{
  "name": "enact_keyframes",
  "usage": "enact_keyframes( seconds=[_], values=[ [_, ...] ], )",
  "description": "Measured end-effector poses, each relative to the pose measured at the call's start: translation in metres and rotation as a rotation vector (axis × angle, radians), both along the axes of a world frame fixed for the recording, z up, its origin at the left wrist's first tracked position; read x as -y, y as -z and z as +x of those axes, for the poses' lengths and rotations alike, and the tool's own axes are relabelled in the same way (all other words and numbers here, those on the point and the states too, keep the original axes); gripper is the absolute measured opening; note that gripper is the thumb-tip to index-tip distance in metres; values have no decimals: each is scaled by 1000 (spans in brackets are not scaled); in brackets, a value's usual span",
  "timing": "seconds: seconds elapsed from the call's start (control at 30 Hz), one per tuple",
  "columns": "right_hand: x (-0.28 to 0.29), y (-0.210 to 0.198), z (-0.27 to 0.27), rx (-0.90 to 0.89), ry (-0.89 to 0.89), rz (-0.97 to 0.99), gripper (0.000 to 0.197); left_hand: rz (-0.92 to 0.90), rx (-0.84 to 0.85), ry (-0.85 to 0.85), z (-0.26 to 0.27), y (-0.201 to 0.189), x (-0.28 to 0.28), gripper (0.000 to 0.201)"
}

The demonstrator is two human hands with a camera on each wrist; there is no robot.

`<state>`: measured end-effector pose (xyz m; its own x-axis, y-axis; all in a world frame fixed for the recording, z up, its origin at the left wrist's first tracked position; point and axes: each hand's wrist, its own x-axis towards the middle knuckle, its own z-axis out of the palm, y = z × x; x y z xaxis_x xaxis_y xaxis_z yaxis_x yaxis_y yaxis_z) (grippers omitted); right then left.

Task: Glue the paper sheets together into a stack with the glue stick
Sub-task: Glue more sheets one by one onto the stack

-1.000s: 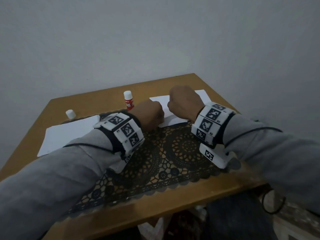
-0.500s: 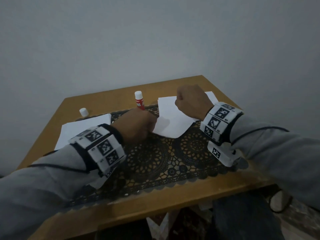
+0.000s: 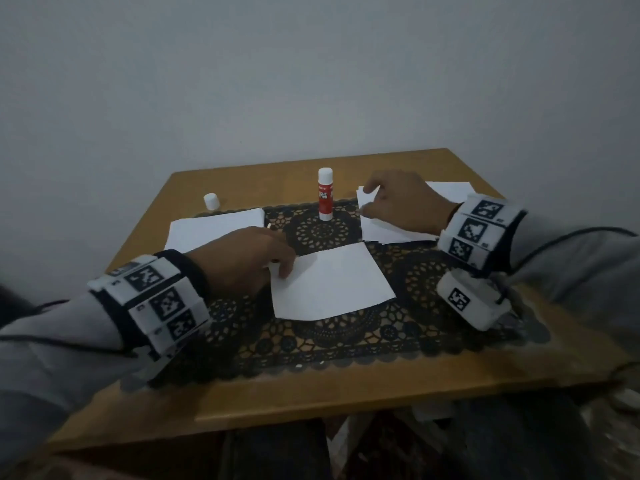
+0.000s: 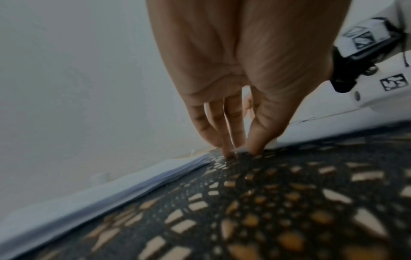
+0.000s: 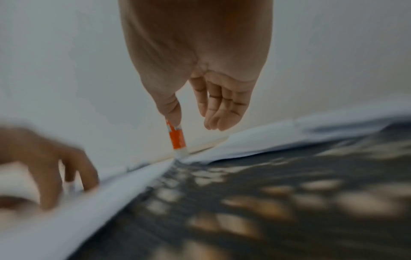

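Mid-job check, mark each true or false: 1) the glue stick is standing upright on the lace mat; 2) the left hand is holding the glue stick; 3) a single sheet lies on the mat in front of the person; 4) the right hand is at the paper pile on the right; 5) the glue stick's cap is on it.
1) True: the glue stick stands upright on the lace mat.
2) False: the left hand touches the single sheet; nothing holds the stick.
3) True.
4) True: the right hand lifts a corner of the right paper pile.
5) False: the white cap sits apart, far left.
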<state>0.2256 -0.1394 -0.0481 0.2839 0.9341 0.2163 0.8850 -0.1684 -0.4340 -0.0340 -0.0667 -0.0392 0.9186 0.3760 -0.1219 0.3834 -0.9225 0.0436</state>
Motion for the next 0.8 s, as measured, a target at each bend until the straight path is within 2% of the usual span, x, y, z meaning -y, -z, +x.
enact_keyframes(
  seconds=[0.1, 0.17, 0.2, 0.3, 0.37, 0.57, 0.7, 0.8],
  values=[
    [-24, 1, -12, -277, 31, -30, 63, -56, -83, -12, -2, -4, -3, 44],
    [-38, 2, -20, -303, 31, -28, 69, -77, -97, -12, -4, -5, -2, 44],
    [-46, 3, -24, -279, 26, -20, 67, -77, -89, -12, -5, -4, -2, 42],
    [-61, 6, -30, -267, 20, 2, 39, -53, -48, 6, -6, -2, 1, 32],
    [-65, 8, -32, -272, -6, -35, 27, -39, -40, 27, -7, -2, 3, 32],
    [-52, -4, -39, -96, -43, 11, 18, 86, -179, 51, -15, -2, 22, 36],
    [-35, -21, -47, -231, -193, -156, 18, 95, -278, 13, -18, 1, 40, 45],
    [-17, -34, -58, -124, -260, -89, 23, 58, -287, -6, -22, 5, 51, 51]
  ],
)
